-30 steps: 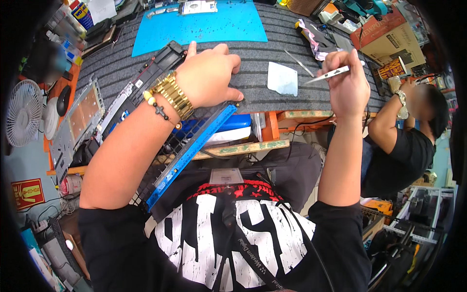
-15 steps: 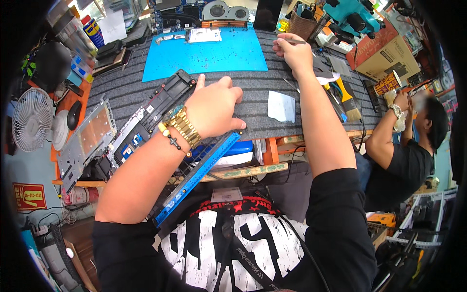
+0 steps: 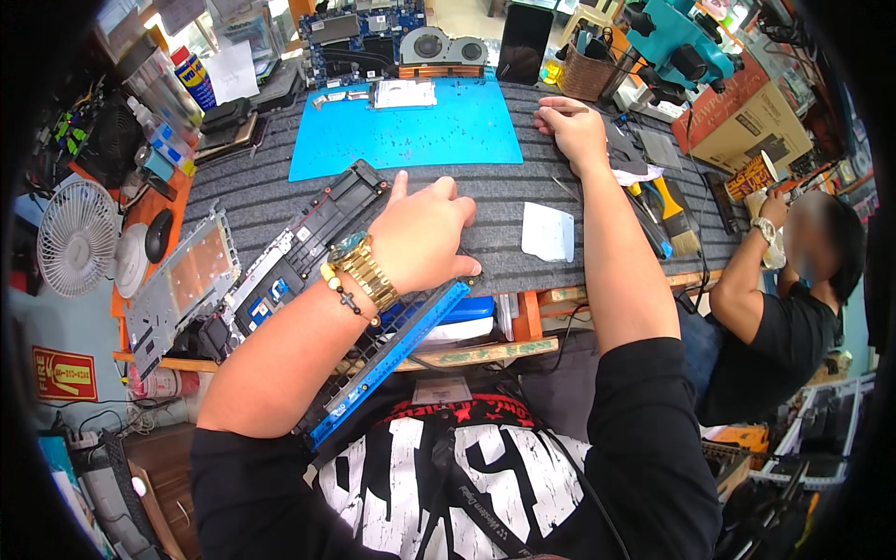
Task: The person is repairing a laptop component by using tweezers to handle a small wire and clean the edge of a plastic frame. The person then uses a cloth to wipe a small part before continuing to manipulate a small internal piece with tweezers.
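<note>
My left hand [image 3: 425, 233], with a gold watch [image 3: 364, 266] and beaded bracelet at the wrist, lies over one end of a black laptop case [image 3: 322, 210]. Its index finger points away and its thumb rests at the corner; the palm hides its hold on the case. The case slants over the bench's front edge, its long near side lined in blue [image 3: 392, 364]. Further right, above the bench, my right hand [image 3: 574, 135] is closed in a pinch on a thin tool [image 3: 553, 109], mostly hidden by the fingers. A pale card-like piece [image 3: 548, 233] lies between my arms.
A blue mat [image 3: 401, 140] carries many tiny dark parts and a white-labelled drive [image 3: 405, 94]. Beyond it are a circuit board [image 3: 355, 51] and twin fans [image 3: 443, 47]. A metal plate [image 3: 182, 285] leans at left. Brushes [image 3: 677, 219] lie right, near another person [image 3: 779, 308].
The whole view has shifted, so the bench sits lower and slightly right. My right hand's fingers have drawn in a little; my left hand stays on the laptop case.
</note>
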Demonstrator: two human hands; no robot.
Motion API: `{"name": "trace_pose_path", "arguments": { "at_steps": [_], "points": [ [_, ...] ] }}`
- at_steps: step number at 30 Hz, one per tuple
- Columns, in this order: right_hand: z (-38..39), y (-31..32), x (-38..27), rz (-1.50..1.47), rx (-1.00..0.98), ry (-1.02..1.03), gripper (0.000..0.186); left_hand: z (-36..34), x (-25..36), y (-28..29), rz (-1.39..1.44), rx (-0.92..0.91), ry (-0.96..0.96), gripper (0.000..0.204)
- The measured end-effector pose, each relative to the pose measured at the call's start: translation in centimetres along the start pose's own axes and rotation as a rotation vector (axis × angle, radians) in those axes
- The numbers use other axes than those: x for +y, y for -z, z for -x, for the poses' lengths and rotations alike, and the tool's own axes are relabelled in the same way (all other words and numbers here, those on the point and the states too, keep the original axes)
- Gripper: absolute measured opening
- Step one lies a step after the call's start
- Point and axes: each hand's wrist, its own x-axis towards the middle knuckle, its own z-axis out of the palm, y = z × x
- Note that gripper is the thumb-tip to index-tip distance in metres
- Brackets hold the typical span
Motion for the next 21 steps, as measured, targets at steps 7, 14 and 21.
{"name": "trace_pose_path", "arguments": {
  "at_steps": [7,14,21],
  "points": [
    [-0.8,-0.3,0.2,0.018,-0.033,0.018,0.026,0.2,-0.4,-0.3,-0.003,0.039,0.002,0.06],
    [-1.8,1.0,3.2,0.107,-0.019,0.062,0.028,0.5,0.2,0.5,-0.088,0.047,-0.063,0.064],
    [-1.4,0.6,2.8,0.025,-0.031,0.055,0.023,0.7,0.1,0.1,0.061,-0.014,0.037,0.066]
  ]
}}
